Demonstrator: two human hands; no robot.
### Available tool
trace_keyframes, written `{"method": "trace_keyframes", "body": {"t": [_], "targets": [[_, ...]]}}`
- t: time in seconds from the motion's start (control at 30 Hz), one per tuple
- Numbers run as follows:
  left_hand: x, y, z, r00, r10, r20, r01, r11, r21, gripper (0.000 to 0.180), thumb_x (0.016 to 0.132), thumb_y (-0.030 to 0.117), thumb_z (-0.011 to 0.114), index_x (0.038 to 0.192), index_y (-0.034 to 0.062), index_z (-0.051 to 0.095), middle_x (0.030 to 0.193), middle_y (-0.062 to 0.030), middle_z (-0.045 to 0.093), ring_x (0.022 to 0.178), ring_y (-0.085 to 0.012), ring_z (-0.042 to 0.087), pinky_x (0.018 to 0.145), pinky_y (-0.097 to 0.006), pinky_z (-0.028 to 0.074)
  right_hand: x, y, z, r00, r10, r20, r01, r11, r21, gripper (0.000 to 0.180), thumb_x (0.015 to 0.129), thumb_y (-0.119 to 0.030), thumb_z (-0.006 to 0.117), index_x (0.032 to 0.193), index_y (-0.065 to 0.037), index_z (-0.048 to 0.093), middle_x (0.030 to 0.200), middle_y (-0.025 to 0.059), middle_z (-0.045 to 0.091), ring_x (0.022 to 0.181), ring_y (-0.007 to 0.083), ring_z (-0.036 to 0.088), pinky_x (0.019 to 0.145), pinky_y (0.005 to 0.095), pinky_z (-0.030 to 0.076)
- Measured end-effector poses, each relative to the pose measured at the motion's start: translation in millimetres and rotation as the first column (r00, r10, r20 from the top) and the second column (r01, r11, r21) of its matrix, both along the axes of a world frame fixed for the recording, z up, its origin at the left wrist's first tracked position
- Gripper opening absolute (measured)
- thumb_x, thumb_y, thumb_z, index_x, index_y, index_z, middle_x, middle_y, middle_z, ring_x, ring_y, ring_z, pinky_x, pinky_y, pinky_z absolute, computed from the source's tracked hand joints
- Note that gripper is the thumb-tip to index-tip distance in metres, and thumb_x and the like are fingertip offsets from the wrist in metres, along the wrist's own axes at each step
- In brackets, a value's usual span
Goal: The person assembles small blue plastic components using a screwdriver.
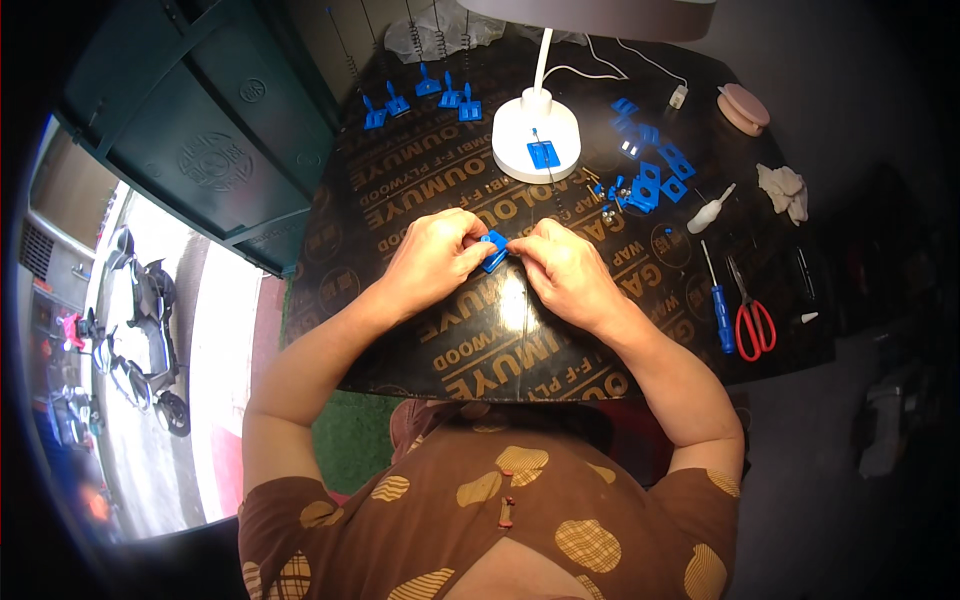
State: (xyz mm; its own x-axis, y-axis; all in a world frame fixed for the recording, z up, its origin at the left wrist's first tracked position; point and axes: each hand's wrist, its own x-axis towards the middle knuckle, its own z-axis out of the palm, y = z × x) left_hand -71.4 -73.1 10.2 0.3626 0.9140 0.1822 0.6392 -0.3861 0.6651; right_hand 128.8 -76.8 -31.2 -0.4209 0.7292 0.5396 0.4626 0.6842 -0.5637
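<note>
Over the middle of the table, a small blue plastic piece (494, 262) is pinched between the fingertips of my left hand (432, 258). The fingers of my right hand (570, 272) are closed at its right edge and appear to grip it too; their tips partly hide it. Beyond my hands, another blue piece (543, 154) with a thin rod lies on the round white base (507, 165) of a desk lamp. A loose group of blue plastic parts (648, 185) lies to the right, with small blue and metal bits (608, 212) beside it.
Several blue pieces with upright coiled wires (427, 82) stand at the back left. To the right lie a white nozzle bottle (711, 212), a blue-handled screwdriver (721, 318), red-handled scissors (755, 328), a crumpled cloth (783, 192) and a pink round case (743, 108). The dark plywood table (400, 345) has a curved front edge.
</note>
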Motion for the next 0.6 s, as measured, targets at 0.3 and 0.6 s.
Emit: {"method": "trace_keyframes", "body": {"t": [0.3, 0.6], "targets": [[-5, 4, -16, 0.999, -0.015, 0.031, 0.012, 0.995, 0.095, 0.019, 0.079, 0.008, 0.071, 0.095, -0.0018, 0.069, 0.078, -0.0097, 0.061, 0.065, -0.0161, 0.058, 0.061, -0.028, 0.047, 0, -1, 2, 1.000, 0.005, 0.022, -0.004, 1.000, -0.027, 0.010, 0.083, -0.004, 0.061, 0.091, -0.001, 0.067, 0.080, 0.0118, 0.056, 0.076, 0.0291, 0.059, 0.067, 0.0385, 0.050], [-3, 6, -24, 0.999, -0.014, 0.032, 0.011, 0.994, 0.107, 0.021, 0.079, 0.007, 0.071, 0.098, -0.0009, 0.069, 0.078, -0.0091, 0.060, 0.065, -0.0165, 0.058, 0.060, -0.029, 0.047, 0, -1, 0, 1.000, 0.011, 0.027, -0.010, 1.000, -0.026, 0.010, 0.083, -0.003, 0.061, 0.090, -0.001, 0.067, 0.080, 0.0117, 0.057, 0.077, 0.0291, 0.060, 0.069, 0.0382, 0.050]]}}
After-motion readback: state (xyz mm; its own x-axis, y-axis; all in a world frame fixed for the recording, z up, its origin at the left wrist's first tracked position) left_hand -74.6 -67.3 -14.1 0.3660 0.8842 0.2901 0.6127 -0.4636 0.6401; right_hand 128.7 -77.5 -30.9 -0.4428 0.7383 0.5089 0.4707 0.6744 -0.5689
